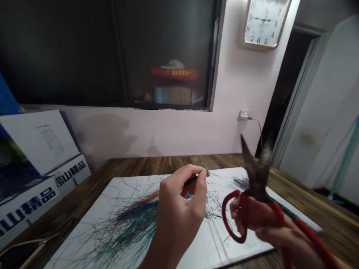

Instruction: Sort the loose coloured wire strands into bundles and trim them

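Note:
My left hand [179, 205] is raised above the white sheet [112, 209], thumb and fingers pinched on a thin dark strand or small dark piece near the fingertips. My right hand [260, 224] grips red-handled scissors [252, 179], fingers through the loops, blades apart and pointing up, smeared by motion. The scissors stand just right of my left hand's fingertips. Many thin coloured threads [134, 220] lie scattered over the white sheet, thickest below my left hand.
The white sheet lies on a wooden table [308, 201]. Boxes with printed characters [36, 186] are stacked at the left. A dark window, a wall clock [265, 22], a wall socket with a cable [244, 115] and a doorway at the right stand behind.

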A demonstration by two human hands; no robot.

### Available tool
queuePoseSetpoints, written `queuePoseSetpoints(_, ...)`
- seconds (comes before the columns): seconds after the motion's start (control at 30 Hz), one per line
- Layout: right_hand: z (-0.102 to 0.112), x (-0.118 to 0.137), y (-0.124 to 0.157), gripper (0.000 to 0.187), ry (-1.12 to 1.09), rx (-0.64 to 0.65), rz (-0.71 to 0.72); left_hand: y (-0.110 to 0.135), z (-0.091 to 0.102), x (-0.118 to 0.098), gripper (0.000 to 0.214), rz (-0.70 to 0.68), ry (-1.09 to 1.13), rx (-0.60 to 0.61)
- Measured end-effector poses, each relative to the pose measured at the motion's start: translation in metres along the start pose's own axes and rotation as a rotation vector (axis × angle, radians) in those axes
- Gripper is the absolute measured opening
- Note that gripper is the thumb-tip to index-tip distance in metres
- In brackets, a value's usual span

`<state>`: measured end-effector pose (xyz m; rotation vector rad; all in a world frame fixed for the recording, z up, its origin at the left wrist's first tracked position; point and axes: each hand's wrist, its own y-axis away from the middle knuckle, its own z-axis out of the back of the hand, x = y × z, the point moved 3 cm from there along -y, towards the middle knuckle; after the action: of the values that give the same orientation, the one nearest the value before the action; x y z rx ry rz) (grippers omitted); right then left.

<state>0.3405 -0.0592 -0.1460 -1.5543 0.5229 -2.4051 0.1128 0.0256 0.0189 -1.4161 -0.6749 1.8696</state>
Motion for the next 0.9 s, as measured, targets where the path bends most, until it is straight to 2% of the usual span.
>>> queuePoseSetpoints(0.07, -0.019, 0.031, -0.038, 0.038, -0.045, 0.057, 0.011, 0.0, 0.005, -0.001, 0.018, -0.004, -0.027, -0.03)
queuePoseSetpoints(0.13, -0.036, 0.063, -0.062, 0.045, -0.081, 0.112, 0.025, 0.0, 0.009, -0.001, 0.02, -0.005, -0.04, -0.052)
queuePoseSetpoints(0.23, -0.053, 0.094, -0.077, 0.049, -0.167, 0.168, 0.013, 0.0, 0.014, -0.002, 0.021, 0.007, -0.05, -0.072)
queuePoseSetpoints(0.3, -0.059, 0.1, -0.08, 0.047, -0.218, 0.2, 0.024, 0.001, 0.016, -0.003, 0.022, 0.011, -0.051, -0.083)
queuePoseSetpoints(0.5, -0.061, 0.076, -0.087, 0.053, -0.201, 0.273, 0.04, 0.004, 0.013, -0.006, 0.021, -0.011, -0.046, -0.065)
queuePoseSetpoints(0.6, -0.063, 0.063, -0.089, 0.043, -0.193, 0.252, 0.041, 0.003, 0.012, -0.007, 0.02, -0.019, -0.054, -0.062)
queuePoseSetpoints(0.7, -0.07, 0.048, -0.09, 0.029, -0.221, 0.167, 0.054, 0.003, 0.01, -0.007, 0.021, -0.022, -0.061, -0.056)
queuePoseSetpoints(0.8, -0.077, 0.034, -0.09, 0.021, -0.258, 0.059, -0.025, 0.003, 0.008, -0.006, 0.022, -0.021, -0.053, -0.045)
queuePoseSetpoints(0.9, -0.081, 0.034, -0.088, 0.013, -0.282, 0.071, -0.166, 0.003, 0.006, -0.004, 0.022, -0.009, -0.034, -0.037)
